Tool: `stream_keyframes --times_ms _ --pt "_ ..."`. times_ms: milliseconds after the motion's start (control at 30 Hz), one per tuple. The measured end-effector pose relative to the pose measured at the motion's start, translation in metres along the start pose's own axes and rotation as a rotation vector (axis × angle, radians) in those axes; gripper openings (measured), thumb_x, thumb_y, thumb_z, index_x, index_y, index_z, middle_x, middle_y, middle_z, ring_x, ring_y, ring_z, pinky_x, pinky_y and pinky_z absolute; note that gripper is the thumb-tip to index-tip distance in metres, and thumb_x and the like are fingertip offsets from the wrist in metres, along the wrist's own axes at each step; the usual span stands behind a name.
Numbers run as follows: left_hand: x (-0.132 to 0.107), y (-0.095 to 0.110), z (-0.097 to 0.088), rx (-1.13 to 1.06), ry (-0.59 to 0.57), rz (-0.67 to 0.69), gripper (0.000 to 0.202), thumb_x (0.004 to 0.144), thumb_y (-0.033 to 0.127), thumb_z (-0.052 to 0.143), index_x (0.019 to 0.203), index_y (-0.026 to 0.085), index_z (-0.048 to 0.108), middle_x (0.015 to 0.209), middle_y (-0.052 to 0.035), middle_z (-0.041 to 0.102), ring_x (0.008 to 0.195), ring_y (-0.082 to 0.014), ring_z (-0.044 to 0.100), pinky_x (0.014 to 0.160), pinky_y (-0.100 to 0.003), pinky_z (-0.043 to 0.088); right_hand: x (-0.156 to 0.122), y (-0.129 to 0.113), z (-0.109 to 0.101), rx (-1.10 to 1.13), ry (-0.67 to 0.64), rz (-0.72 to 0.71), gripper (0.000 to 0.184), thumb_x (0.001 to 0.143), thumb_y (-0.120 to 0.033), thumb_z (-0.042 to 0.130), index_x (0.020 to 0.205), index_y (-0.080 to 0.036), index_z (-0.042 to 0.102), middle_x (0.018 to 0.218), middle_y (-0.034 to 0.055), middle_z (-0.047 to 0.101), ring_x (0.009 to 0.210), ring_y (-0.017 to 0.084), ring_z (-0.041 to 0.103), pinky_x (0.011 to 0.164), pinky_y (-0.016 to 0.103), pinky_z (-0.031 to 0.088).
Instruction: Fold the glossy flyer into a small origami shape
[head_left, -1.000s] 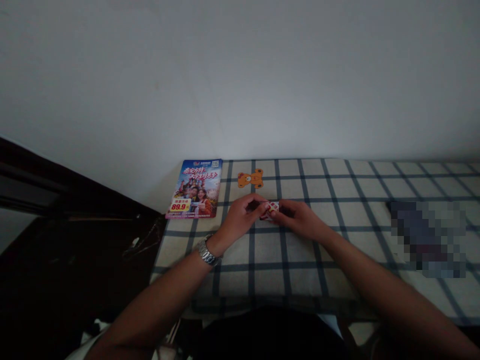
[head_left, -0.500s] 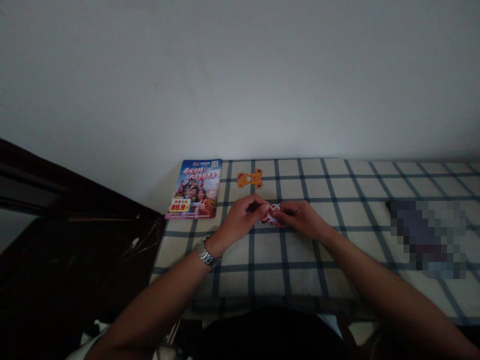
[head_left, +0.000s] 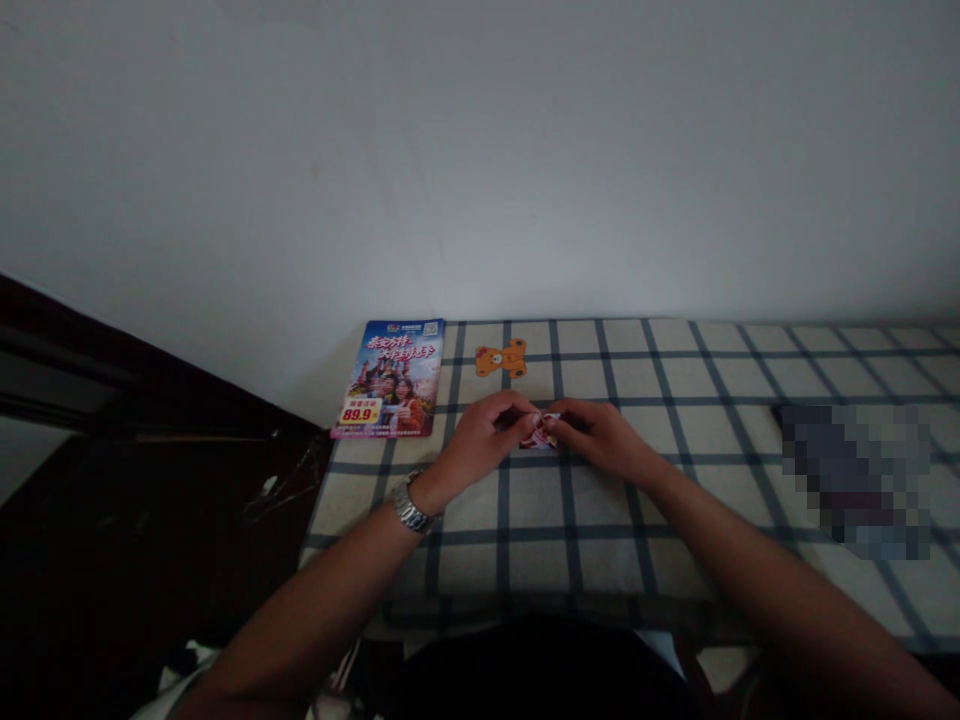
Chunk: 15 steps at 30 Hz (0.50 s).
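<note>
Between my two hands is a small piece of folded printed paper (head_left: 538, 436), red, pink and white. My left hand (head_left: 491, 430) pinches its left side between thumb and fingers; a metal-band watch sits on that wrist. From the other side my right hand (head_left: 600, 435) grips it, thumb on top. The fingertips of both hands nearly meet and cover much of the paper, so its full shape is hidden. Just beyond the hands, an orange teddy-bear cutout (head_left: 501, 359) lies flat on the checked cloth.
A checked tablecloth (head_left: 465, 500) covers the table, whose far edge meets a plain wall (head_left: 525, 180). Colourful flyers (head_left: 390, 380) lie at the far left corner. A blurred-out dark object (head_left: 847, 480) lies at the right. Left of the table is a dark area.
My fingers have shifted slightly on the paper, and its visible face has changed angle and pattern. Both hands stay in nearly the same place.
</note>
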<state>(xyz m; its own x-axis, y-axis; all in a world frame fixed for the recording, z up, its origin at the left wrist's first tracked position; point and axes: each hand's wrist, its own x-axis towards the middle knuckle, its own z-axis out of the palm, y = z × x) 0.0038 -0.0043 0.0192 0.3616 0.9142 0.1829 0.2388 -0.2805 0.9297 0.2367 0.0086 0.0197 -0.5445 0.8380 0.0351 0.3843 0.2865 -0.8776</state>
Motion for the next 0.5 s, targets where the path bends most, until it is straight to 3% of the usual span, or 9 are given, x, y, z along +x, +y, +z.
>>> stream_keyframes --times_ms 300,500 --pt "-0.0016 -0.0026 -0.0017 0.116 0.002 0.027 0.026 0.102 0.044 0.064 0.097 0.021 0.074 0.089 -0.003 0.075 0.08 -0.016 0.07 0.073 -0.027 0.054 -0.0005 -0.0016 -0.0024 -0.039 0.006 -0.003 0.041 0.103 -0.053 0.054 0.094 -0.02 0.075 0.078 0.0018 0.071 0.07 0.017 0.061 0.064 0.028 0.045" --pt "0.0001 -0.0069 0.0025 0.025 0.072 -0.011 0.025 0.098 0.046 0.07 0.104 0.023 0.077 0.091 -0.003 0.078 0.081 -0.0167 0.073 0.076 -0.028 0.058 0.0013 0.0009 -0.0011 -0.019 0.062 -0.016 0.042 0.103 -0.055 0.054 0.087 -0.02 0.073 0.074 0.0009 0.069 0.069 0.017 0.061 0.064 0.028 0.045"
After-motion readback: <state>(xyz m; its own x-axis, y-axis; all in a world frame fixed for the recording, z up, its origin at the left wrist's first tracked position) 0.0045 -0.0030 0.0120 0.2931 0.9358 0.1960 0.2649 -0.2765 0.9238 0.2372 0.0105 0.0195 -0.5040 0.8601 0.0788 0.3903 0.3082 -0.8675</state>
